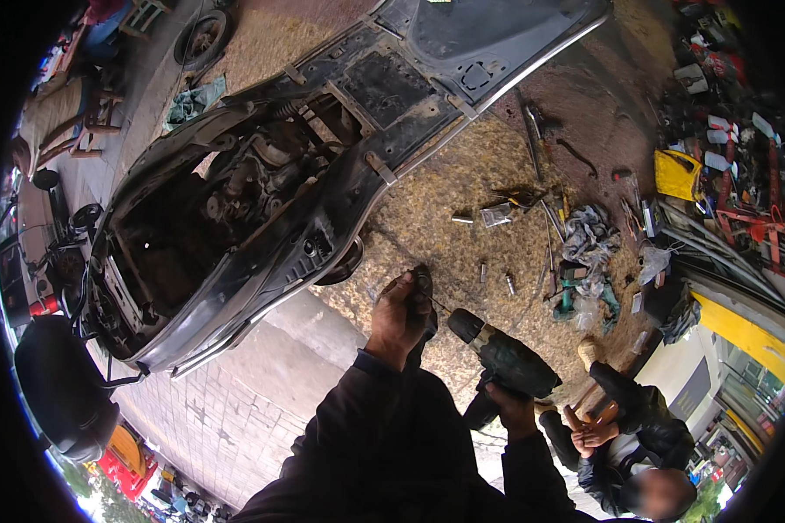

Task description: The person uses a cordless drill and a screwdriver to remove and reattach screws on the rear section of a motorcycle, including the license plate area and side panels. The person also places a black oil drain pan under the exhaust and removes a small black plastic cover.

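My right hand is wrapped round the handle of a dark cordless drill, its chuck aimed up and left. A thin bit runs from the chuck toward my left hand. The left fingers are closed on a small dark part, and the bit's tip is at or close to it; whether they touch I cannot tell. The part's kind is unclear. Beyond my left hand stands a dark vehicle body with its engine uncovered.
On the stained ground lie small metal cylinders, grey rags and hand tools. At the lower right sits another person, hands together. A yellow container stands by cluttered shelves at right. A loose wheel lies far left.
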Action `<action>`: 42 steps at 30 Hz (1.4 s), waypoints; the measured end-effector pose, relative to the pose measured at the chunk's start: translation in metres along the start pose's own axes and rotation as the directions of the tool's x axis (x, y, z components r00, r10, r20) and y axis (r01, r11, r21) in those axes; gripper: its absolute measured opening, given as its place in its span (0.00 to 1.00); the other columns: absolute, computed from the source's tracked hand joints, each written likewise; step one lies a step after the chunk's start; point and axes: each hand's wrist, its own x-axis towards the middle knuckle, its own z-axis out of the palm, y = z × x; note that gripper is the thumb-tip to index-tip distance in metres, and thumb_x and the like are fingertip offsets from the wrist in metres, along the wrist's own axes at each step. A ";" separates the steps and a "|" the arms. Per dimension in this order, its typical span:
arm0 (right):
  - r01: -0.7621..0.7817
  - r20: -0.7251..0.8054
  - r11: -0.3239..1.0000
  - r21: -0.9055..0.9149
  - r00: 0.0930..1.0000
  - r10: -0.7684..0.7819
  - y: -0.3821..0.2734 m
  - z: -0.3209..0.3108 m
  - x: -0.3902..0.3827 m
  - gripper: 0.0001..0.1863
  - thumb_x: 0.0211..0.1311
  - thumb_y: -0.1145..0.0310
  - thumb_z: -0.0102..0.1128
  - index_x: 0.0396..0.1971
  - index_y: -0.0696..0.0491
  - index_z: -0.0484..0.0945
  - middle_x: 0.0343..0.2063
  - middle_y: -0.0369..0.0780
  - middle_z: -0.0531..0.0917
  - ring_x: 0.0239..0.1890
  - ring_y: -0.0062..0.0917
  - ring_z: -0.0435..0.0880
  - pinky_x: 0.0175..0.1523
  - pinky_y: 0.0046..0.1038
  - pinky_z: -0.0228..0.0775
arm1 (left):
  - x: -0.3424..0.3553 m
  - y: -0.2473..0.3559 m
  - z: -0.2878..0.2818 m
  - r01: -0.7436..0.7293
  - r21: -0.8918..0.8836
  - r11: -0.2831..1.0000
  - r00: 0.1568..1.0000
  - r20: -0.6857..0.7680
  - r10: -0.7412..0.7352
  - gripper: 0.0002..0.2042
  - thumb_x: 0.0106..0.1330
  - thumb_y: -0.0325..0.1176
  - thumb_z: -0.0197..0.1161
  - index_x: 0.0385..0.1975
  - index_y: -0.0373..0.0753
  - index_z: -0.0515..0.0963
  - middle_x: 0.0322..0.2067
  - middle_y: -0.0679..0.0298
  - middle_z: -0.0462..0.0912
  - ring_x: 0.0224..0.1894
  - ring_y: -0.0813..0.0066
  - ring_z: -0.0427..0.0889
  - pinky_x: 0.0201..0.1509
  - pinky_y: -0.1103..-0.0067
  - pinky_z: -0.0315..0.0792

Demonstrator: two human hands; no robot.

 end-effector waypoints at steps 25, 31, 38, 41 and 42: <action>0.238 0.220 0.952 -0.193 0.956 -0.195 0.240 0.130 -0.218 0.20 0.56 0.67 0.68 0.49 0.53 0.78 0.43 0.40 0.81 0.47 0.30 0.80 0.54 0.32 0.72 | -0.206 0.068 -0.201 0.048 0.215 0.976 0.999 -0.015 -0.046 0.04 0.69 0.30 0.56 0.30 0.43 0.73 0.26 0.69 0.73 0.23 0.81 0.68 0.27 0.85 0.64; 0.198 -0.022 0.979 0.041 0.980 -0.197 0.305 0.245 -0.250 0.16 0.63 0.68 0.62 0.50 0.54 0.77 0.46 0.39 0.79 0.49 0.26 0.77 0.52 0.30 0.72 | -0.233 0.136 -0.280 0.026 0.264 0.964 0.996 0.073 -0.046 0.04 0.66 0.31 0.58 0.29 0.44 0.72 0.27 0.68 0.74 0.23 0.79 0.69 0.28 0.82 0.66; 0.088 -0.041 0.947 0.310 0.996 -0.080 0.400 0.337 -0.291 0.16 0.63 0.72 0.58 0.51 0.57 0.73 0.40 0.37 0.79 0.43 0.22 0.78 0.50 0.28 0.72 | -0.280 0.196 -0.342 0.039 0.377 0.925 0.998 0.025 -0.052 0.05 0.65 0.30 0.59 0.28 0.44 0.71 0.27 0.68 0.74 0.22 0.81 0.68 0.27 0.82 0.65; 0.192 -0.013 0.952 0.238 0.981 -0.194 0.442 0.359 -0.297 0.15 0.61 0.71 0.59 0.48 0.57 0.74 0.36 0.37 0.78 0.40 0.22 0.78 0.47 0.27 0.72 | -0.288 0.209 -0.378 0.057 0.406 0.912 0.993 0.068 -0.093 0.06 0.66 0.31 0.60 0.27 0.44 0.71 0.27 0.68 0.74 0.21 0.81 0.67 0.27 0.83 0.64; 0.164 -0.048 0.976 0.146 0.986 -0.159 0.456 0.368 -0.302 0.16 0.60 0.70 0.60 0.48 0.57 0.74 0.35 0.37 0.79 0.39 0.23 0.78 0.46 0.28 0.72 | -0.291 0.213 -0.392 0.079 0.392 0.917 0.991 0.071 -0.116 0.06 0.66 0.32 0.60 0.28 0.44 0.71 0.27 0.68 0.74 0.22 0.81 0.67 0.27 0.83 0.64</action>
